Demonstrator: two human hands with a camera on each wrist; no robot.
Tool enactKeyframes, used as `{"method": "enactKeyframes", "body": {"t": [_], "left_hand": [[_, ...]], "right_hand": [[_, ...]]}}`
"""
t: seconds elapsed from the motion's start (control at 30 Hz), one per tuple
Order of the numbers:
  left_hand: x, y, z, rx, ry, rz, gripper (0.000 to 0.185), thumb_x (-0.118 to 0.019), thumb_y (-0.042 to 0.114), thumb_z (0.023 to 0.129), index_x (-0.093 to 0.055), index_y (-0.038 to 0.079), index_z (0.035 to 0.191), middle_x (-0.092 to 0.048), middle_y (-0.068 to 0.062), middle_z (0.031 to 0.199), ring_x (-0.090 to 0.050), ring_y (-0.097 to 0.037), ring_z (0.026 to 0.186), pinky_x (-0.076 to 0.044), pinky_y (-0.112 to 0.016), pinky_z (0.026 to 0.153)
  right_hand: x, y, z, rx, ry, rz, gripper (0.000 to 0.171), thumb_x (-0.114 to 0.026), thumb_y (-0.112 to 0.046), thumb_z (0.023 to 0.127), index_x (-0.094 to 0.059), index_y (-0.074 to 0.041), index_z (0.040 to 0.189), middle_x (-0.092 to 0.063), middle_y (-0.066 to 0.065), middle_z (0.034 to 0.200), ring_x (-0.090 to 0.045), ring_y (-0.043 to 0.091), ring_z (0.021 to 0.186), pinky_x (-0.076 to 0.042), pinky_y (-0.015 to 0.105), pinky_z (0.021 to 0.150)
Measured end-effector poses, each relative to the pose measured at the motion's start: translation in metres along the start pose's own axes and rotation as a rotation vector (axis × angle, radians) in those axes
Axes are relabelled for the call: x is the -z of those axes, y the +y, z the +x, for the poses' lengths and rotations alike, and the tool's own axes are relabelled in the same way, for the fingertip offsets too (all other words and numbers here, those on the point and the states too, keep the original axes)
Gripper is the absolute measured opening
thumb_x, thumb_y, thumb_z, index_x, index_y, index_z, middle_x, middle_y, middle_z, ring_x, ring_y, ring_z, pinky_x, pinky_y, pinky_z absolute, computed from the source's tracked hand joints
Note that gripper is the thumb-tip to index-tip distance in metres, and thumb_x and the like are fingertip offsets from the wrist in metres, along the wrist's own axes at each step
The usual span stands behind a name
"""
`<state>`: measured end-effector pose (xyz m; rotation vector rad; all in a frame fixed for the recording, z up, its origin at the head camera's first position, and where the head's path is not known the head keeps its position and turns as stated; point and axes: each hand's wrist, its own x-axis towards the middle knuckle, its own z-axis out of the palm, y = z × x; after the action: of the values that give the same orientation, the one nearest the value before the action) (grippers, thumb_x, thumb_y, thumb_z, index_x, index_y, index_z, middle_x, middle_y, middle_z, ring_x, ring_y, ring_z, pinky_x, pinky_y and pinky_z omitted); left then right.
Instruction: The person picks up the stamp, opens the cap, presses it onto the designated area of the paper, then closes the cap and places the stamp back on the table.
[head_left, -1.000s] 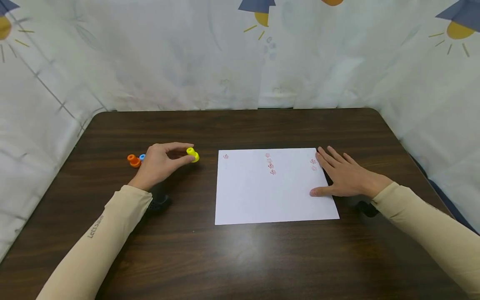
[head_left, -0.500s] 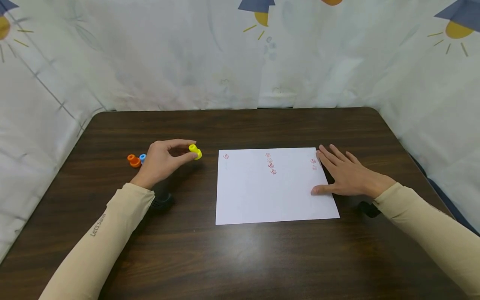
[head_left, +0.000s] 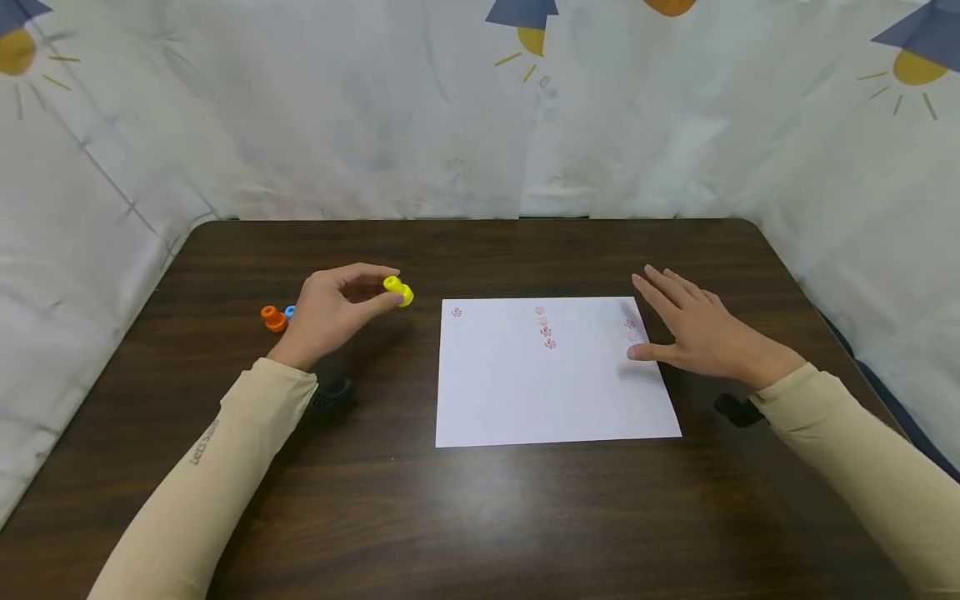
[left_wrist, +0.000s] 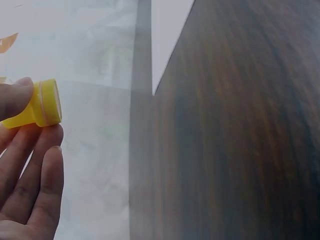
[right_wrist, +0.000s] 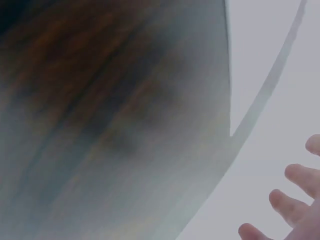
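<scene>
Paper (head_left: 555, 375) on the table (head_left: 480, 500) already carries several red marks. Left hand (head_left: 333, 312) pinches a yellow stamp (head_left: 398, 291) short of the sheet; right hand (head_left: 693, 333), fingers spread, hovers at its edge, so the next print looks pending.

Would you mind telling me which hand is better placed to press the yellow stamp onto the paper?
Left: the left hand pinches the yellow stamp beside the paper; the right hand is open and empty.

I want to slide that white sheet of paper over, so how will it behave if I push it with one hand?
The paper lies flat and thin on the smooth dark table, so it will probably glide easily. Pushed from one edge it may buckle or rotate rather than travel straight. The right hand hovers with straight fingers over its right edge; pressing flat there should steady it.
</scene>
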<state>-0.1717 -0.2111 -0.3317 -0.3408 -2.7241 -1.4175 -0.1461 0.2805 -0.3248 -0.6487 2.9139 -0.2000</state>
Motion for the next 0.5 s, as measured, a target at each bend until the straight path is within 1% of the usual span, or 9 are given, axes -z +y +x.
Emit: {"method": "enactKeyframes", "body": {"t": [0.13,0.27,0.37,0.43,0.5], "left_hand": [[-0.002,0.004,0.002,-0.014,0.007,-0.056,0.037,-0.08,0.035,0.091,-0.074,0.02,0.124,-0.076,-0.007,0.12,-0.071,0.006,0.092,-0.059,-0.011,0.082],[-0.004,0.008,0.004,-0.019,0.014,-0.092,0.037,-0.08,0.036,0.091,-0.074,0.02,0.124,-0.076,-0.004,0.118,-0.072,0.003,0.093,-0.059,-0.013,0.082],[-0.006,0.011,0.005,-0.023,0.029,-0.118,0.036,-0.08,0.036,0.091,-0.074,0.02,0.123,-0.077,-0.002,0.116,-0.073,0.0,0.094,-0.06,-0.014,0.083],[-0.006,0.012,0.006,-0.026,0.037,-0.138,0.036,-0.08,0.035,0.091,-0.074,0.02,0.123,-0.077,0.0,0.115,-0.073,-0.002,0.094,-0.06,-0.014,0.084],[-0.007,0.014,0.006,-0.027,0.042,-0.155,0.036,-0.081,0.035,0.091,-0.074,0.019,0.123,-0.077,0.001,0.114,-0.074,-0.003,0.095,-0.06,-0.014,0.085]], "right_hand": [[0.002,-0.002,0.006,0.029,0.068,0.073,0.103,-0.075,-0.049,0.092,-0.015,-0.012,0.167,-0.016,0.021,0.173,-0.024,0.053,0.155,-0.027,0.081,0.113],[0.001,-0.006,0.013,0.03,0.153,0.154,0.102,-0.079,-0.045,0.091,-0.018,-0.013,0.166,-0.022,0.02,0.171,-0.027,0.049,0.154,-0.028,0.073,0.12],[0.0,-0.011,0.018,0.029,0.261,0.203,0.101,-0.084,-0.04,0.087,-0.025,-0.016,0.165,-0.035,0.019,0.165,-0.037,0.044,0.149,-0.037,0.068,0.117],[-0.001,-0.013,0.021,0.05,0.351,0.23,0.1,-0.088,-0.032,0.083,-0.03,-0.016,0.163,-0.043,0.02,0.157,-0.047,0.041,0.14,-0.045,0.064,0.11],[-0.003,-0.016,0.025,0.082,0.45,0.249,0.098,-0.091,-0.022,0.08,-0.036,-0.015,0.161,-0.051,0.02,0.149,-0.055,0.038,0.13,-0.051,0.057,0.103]]}}
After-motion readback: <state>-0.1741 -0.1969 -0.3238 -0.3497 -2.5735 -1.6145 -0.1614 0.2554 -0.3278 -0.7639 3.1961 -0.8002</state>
